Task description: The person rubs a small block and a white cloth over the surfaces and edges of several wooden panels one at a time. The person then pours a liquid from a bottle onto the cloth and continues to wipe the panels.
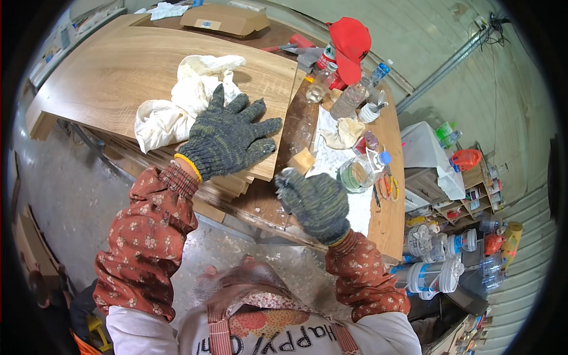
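Two gloved hands are up in front of me. My left hand (pixel 228 139) is spread wide, fingers (pixel 251 110) splayed and holding nothing, hovering over the near edge of the wooden panel (pixel 118 71). Just beyond those fingertips lies the crumpled white cloth (pixel 183 100).

My right hand (pixel 313 201) is loosely curled, also without a grip on anything; whether it touches the small wooden block (pixel 303 160) just beyond its fingertips I cannot tell.

I judge I am between wiping strokes; the next move calls for reaching forward to the cloth.

Further right of my right fingers stands a round jar with a green band (pixel 355 174), beyond it clear plastic bottles (pixel 349 97). Far beyond my left fingers lies a flat cardboard box bearing a small white rectangular label (pixel 207 24).
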Available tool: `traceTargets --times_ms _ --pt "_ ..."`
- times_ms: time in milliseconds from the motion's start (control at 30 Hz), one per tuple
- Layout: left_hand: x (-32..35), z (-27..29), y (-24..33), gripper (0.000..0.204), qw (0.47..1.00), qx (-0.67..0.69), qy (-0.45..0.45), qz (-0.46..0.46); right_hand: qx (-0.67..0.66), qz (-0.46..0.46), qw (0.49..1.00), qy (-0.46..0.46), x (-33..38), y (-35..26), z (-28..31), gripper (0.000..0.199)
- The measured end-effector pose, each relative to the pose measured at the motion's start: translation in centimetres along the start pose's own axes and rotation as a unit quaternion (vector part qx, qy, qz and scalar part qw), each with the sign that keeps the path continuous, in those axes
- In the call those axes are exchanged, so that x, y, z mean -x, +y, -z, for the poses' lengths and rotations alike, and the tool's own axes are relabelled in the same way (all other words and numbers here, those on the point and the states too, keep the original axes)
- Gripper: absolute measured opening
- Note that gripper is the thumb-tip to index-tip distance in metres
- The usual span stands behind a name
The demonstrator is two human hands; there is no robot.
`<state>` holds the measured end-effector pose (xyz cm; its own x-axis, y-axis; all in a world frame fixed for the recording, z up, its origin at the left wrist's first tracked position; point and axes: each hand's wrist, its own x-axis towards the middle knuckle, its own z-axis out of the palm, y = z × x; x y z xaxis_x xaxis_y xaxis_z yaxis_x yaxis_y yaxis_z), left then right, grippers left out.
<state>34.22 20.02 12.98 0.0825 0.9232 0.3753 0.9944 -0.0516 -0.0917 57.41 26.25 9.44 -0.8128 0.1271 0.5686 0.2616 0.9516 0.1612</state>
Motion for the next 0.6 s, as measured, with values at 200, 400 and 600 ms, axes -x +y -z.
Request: traceTargets --times_ms 200,400,600 --pt "-0.1 -0.2 -0.1 0.048 1.0 0.004 -0.002 -0.012 0.022 -0.025 0.999 -0.03 -0.6 -1.3 0.3 0.033" --pt "0.0 -0.1 0.0 0.047 1.0 0.001 -0.001 -0.007 -0.004 -0.052 0.999 0.005 -1.8 0.8 2.3 0.036" --pt "-0.2 0.0 0.1 0.046 1.0 0.006 0.009 -0.01 0.004 -0.001 1.0 0.013 -0.1 -1.4 0.4 0.028"
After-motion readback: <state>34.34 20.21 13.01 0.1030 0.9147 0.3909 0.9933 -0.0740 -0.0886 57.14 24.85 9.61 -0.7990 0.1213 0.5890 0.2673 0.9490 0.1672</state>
